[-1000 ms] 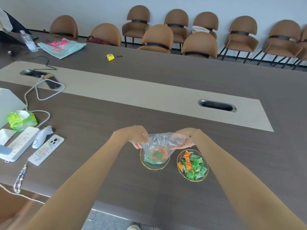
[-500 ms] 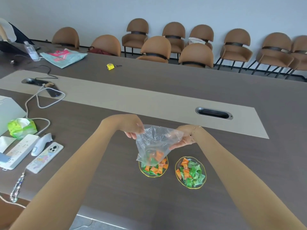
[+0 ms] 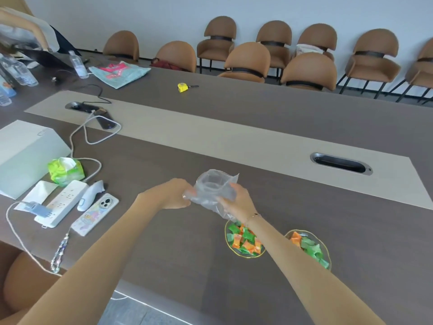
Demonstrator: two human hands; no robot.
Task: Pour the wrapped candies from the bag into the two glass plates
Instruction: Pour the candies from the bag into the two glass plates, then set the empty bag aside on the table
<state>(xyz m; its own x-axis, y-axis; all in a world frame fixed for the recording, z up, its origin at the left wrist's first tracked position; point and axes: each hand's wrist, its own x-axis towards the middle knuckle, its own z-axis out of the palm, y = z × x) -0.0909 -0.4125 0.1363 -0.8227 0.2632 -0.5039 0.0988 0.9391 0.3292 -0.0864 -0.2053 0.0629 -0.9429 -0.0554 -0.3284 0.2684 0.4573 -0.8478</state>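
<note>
A clear plastic bag (image 3: 214, 191) hangs crumpled between my hands above the table, and I see no candies inside it. My left hand (image 3: 173, 193) pinches its left edge and my right hand (image 3: 236, 202) grips its right side. Below and to the right stand two gold-rimmed glass plates. The left plate (image 3: 228, 242) holds green and orange wrapped candies (image 3: 244, 240). The right plate (image 3: 326, 249) holds more candies (image 3: 309, 247) and is partly hidden by my right forearm.
To the left lie a phone with a bead strap (image 3: 95, 214), a power strip (image 3: 62, 202), a white handheld device (image 3: 90, 193), a green tissue pack (image 3: 65, 171) and a white box (image 3: 25, 153). A cable slot (image 3: 341, 163) sits far right. Brown chairs (image 3: 248, 59) line the wall.
The bag rose off the left plate and its candies dropped into that plate. My hands then drew the bag up and to the left, bunching it together.
</note>
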